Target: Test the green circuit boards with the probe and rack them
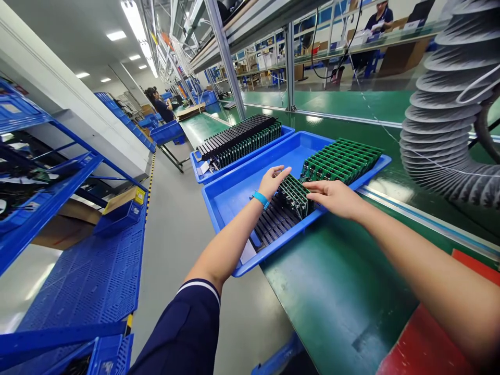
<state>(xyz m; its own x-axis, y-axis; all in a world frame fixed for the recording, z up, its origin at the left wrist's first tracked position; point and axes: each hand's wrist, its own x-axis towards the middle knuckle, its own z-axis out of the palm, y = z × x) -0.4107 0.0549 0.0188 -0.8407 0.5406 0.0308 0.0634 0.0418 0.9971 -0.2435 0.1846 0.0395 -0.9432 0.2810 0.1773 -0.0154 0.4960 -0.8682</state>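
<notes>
Nearest us, a red mat [424,344] covers part of the green bench [320,276], and past it the near rim of a blue tray [230,195] overhangs the bench's left edge. Over the tray's near right part is a bunch of green circuit boards [294,195], which we take to be the work in hand. Our left hand [272,182], a blue band [261,199] at its wrist, has thumb and fingers closed narrowly on the bunch's left side; our right hand [334,198] pinches its right end, so the bunch seems held between the two — whether it also rests on something below, we cannot tell. Under and left of it lie black slotted strips [273,224], with no green boards showing on their left part. Farther along the tray's right side, a larger group of green boards [344,159] leans in close rows; we judge that portion to be already arranged, while the bunch between our hands looks not yet settled. The tray's far left floor shows bare blue, so there seems to be room left, though how many boards it should take we cannot say. Just beyond, a second blue tray [287,131] holds a long, dense row of black-topped boards [242,136] — by its fullness, we would call that one done or nearly so. A grey ribbed hose [433,104] hangs at right, and far off two co-workers stand or sit at other benches.
</notes>
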